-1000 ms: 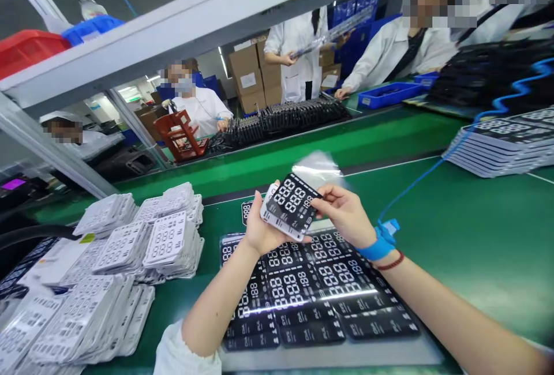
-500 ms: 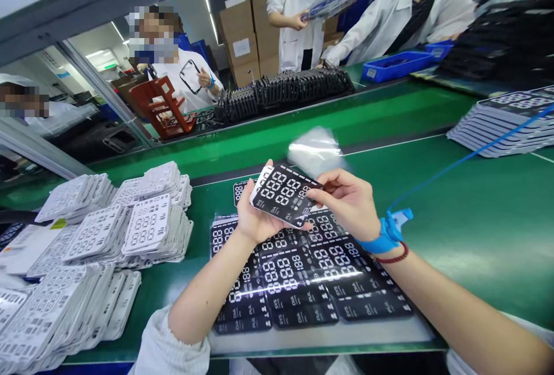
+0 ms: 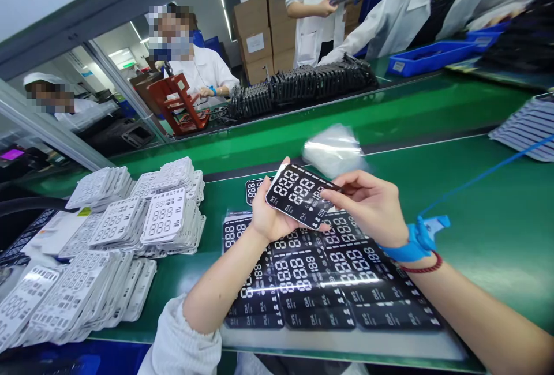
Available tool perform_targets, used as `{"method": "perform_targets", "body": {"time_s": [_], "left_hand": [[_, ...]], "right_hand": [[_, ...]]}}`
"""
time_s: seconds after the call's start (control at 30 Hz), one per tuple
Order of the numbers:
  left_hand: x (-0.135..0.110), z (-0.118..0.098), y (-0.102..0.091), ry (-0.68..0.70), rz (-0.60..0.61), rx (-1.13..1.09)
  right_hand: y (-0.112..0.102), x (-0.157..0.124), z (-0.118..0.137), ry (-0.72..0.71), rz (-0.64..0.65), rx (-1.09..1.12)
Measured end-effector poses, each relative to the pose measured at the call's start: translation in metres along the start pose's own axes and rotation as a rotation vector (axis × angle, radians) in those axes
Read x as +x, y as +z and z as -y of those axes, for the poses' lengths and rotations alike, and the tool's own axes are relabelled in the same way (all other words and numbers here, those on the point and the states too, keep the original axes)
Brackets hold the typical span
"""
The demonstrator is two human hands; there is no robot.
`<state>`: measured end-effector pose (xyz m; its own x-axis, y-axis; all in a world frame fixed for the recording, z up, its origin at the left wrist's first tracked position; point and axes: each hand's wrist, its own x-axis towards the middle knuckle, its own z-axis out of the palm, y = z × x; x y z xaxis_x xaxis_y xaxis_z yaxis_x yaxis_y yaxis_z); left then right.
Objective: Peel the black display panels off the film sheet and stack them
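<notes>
- Two bare hands (image 3: 270, 216) meet at one black panel (image 3: 298, 197).
- At least four co-workers (image 3: 205, 69) appear.
- Two blue trays (image 3: 433, 57) sit opposite.
- Two blue wristbands (image 3: 407, 249) show.
- One red rack (image 3: 179, 111) stands.

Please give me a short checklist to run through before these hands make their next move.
1. Left hand supporting the black SYS/DIA/PUL display panel from below: ok.
2. Right hand pinching the panel's right-hand edge: ok.
3. Display panel lined up with the white piece beneath it: cannot tell, mostly hidden.
4. Blue wrist strap on the right wrist: ok.
5. Strap's blue cord clear of the display panel: ok, it runs off to the right.
6. White printed plates squared up in their stacks: not ok, edges uneven.
</notes>
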<state>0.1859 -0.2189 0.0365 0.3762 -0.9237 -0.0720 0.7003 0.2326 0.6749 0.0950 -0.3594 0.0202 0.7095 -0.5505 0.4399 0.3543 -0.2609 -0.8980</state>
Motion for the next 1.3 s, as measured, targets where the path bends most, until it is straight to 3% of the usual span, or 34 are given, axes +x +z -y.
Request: {"method": "perform_targets", "body": {"time_s": [0.17, 0.27, 0.43, 0.6, 0.67, 0.87, 1.0, 1.3], "left_hand": [[0.000, 0.000, 0.000, -0.001, 0.009, 0.005], [-0.001, 0.000, 0.000, 0.009, 0.000, 0.035], [-0.001, 0.005, 0.005, -0.021, -0.048, 0.157], [0.002, 0.022, 0.012, 0.136, -0.188, 0.542], [0.003, 0.027, 0.012, 0.184, -0.173, 0.676], [0.003, 0.025, 0.018, 0.039, -0.140, 0.674], [0.003, 0.023, 0.026, 0.063, -0.169, 0.667], [0.005, 0.020, 0.030, -0.034, -0.192, 0.627]], "right_hand": [[-0.001, -0.001, -0.005, -0.011, 0.031, -0.026], [-0.004, 0.001, -0.008, -0.061, 0.083, -0.177], [-0.008, 0.006, -0.002, -0.303, 0.109, -0.515], [0.001, -0.003, 0.013, -0.572, 0.448, -0.422], [0.004, -0.005, 0.015, -0.621, 0.478, -0.431], [0.000, -0.002, 0.012, -0.629, 0.502, -0.451], [-0.002, -0.002, 0.013, -0.628, 0.525, -0.461], [-0.004, 0.002, 0.010, -0.599, 0.520, -0.363]]}}
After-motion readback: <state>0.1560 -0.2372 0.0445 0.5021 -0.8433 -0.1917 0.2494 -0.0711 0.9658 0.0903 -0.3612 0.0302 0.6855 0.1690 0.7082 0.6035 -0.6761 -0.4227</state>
